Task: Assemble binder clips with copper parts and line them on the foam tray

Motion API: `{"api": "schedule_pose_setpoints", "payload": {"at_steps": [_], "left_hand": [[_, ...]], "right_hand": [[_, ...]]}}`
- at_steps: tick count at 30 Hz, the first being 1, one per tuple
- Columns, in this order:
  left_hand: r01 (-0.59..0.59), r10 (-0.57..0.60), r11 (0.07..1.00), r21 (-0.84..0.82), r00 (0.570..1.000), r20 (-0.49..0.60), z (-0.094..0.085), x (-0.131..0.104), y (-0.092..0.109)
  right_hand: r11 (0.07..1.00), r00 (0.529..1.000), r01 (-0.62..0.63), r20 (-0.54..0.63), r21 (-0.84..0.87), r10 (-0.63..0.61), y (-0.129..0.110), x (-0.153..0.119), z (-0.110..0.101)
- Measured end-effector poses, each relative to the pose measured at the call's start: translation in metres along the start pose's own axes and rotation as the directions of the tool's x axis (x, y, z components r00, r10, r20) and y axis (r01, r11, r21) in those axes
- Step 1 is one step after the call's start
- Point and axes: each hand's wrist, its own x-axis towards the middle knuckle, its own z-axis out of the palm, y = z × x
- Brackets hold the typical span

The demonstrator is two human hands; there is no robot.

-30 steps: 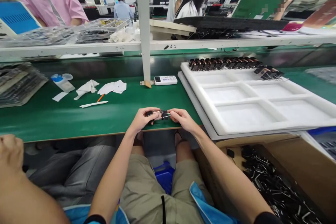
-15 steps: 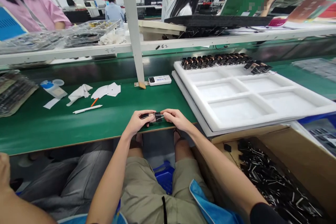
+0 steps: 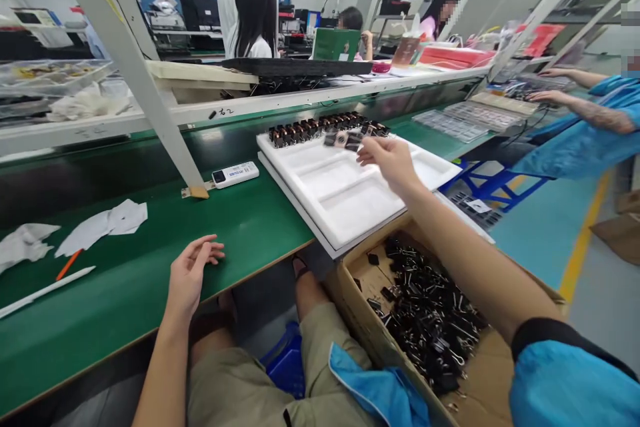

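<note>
Over the white foam tray (image 3: 334,235), my right hand (image 3: 393,161) is closed on one end of a small black part with a coppery middle (image 3: 342,140), apparently with black binder clips on it. Motion blurs this part, so its details are unclear. Just beyond it, a row of similar black-and-copper clipped parts (image 3: 300,131) stands along the tray's far edge. My left hand (image 3: 193,270) rests at the front of the green bench (image 3: 240,227), holding nothing, its fingers loosely bent and apart.
A cardboard box (image 3: 350,283) of loose black binder clips (image 3: 430,313) sits below the tray. A white handheld device (image 3: 235,175) lies by the slanted post (image 3: 145,87). White papers (image 3: 107,227) and a white pen (image 3: 45,292) lie left. A co-worker's arms (image 3: 575,97) reach in at right.
My right hand has carried the clipped part from the bench's front edge to over the tray. My left hand has let go of it and moved left. The view has turned right.
</note>
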Motion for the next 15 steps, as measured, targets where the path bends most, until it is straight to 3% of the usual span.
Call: {"api": "schedule_pose_setpoints", "payload": {"at_steps": [3,6,10,15], "left_hand": [[-0.002,0.003,1.0,0.029,1.0,-0.008,-0.001,0.0,-0.001],[0.015,-0.015,0.999,0.038,1.0,-0.023,-0.002,0.001,-0.001],[0.028,-0.027,0.999,0.021,0.999,-0.041,-0.001,0.002,-0.001],[0.045,-0.045,0.999,-0.003,0.998,-0.051,0.0,0.005,-0.001]], "right_hand": [[0.983,0.977,-0.093,-0.205,-0.157,0.059,0.047,0.073,-0.031],[0.936,0.955,-0.192,-0.276,-0.295,0.109,0.082,0.113,-0.047],[0.865,0.953,-0.25,-0.269,-0.436,0.14,0.106,0.137,-0.048],[0.694,0.981,-0.186,-0.172,-0.695,0.09,0.109,0.145,-0.041]]}}
